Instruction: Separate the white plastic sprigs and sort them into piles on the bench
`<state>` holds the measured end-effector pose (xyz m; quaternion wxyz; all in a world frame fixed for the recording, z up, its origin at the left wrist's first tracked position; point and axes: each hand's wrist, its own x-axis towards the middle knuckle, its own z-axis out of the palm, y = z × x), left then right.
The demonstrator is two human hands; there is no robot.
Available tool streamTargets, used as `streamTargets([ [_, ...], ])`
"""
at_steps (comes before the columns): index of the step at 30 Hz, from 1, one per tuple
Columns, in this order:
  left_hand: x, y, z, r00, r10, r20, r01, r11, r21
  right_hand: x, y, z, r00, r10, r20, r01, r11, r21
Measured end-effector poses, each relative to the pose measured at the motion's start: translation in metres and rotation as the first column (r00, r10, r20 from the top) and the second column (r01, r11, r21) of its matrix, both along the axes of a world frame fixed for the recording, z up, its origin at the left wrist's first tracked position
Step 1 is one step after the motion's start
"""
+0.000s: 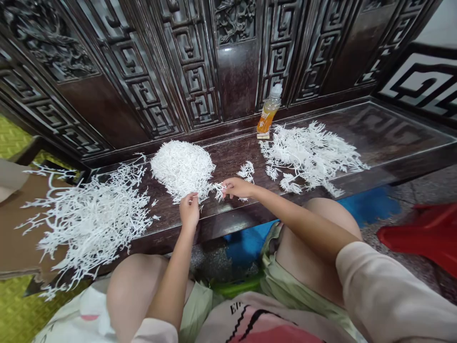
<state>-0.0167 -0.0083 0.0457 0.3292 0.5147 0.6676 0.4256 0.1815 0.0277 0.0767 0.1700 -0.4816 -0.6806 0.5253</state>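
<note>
My right hand [238, 187] pinches a small white branched sprig [218, 190], which looks like plastic, just right of a heaped mound of small white pieces [182, 166]. At the front edge of that mound is my left hand [189, 208], its fingertips pressed together. Whatever those fingertips hold, if anything, is too small to make out. Behind my right hand lies a loose white sprig [246, 169]. A spread pile of white bushy sprigs [310, 152] rests farther right. On the left sits a big tangle of bare white branches [96, 214].
Everything lies on a long dark wooden bench [228, 214] with a carved back [237, 71]. A bottle of orange drink [269, 112] stands against the back. Brown cardboard [21, 228] is under the left tangle. A red plastic stool [424, 233] stands at the right.
</note>
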Motion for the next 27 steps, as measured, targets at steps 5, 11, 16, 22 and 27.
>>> streamTargets([
  [5,0.025,-0.012,0.011,0.916,-0.349,0.2,0.365,0.93,-0.048,0.001,0.0,-0.009,0.998,0.042,-0.047,-0.039,0.997,0.07],
  [11,0.034,-0.017,0.007,0.94,-0.279,0.194,0.297,0.953,-0.068,-0.006,-0.007,-0.01,0.996,0.039,-0.082,-0.033,0.997,0.066],
  [16,0.034,-0.017,0.01,0.954,-0.277,0.117,0.287,0.954,-0.082,-0.008,-0.011,0.004,0.995,0.019,0.094,-0.032,0.99,0.138],
  [22,0.04,-0.019,0.01,0.965,-0.258,0.05,0.262,0.962,-0.084,-0.009,-0.014,0.013,0.906,-0.037,0.422,-0.153,0.9,0.407],
  [27,0.046,-0.022,0.008,0.956,-0.287,0.055,0.29,0.956,-0.048,-0.007,-0.013,0.014,0.83,-0.071,0.553,-0.233,0.857,0.46],
])
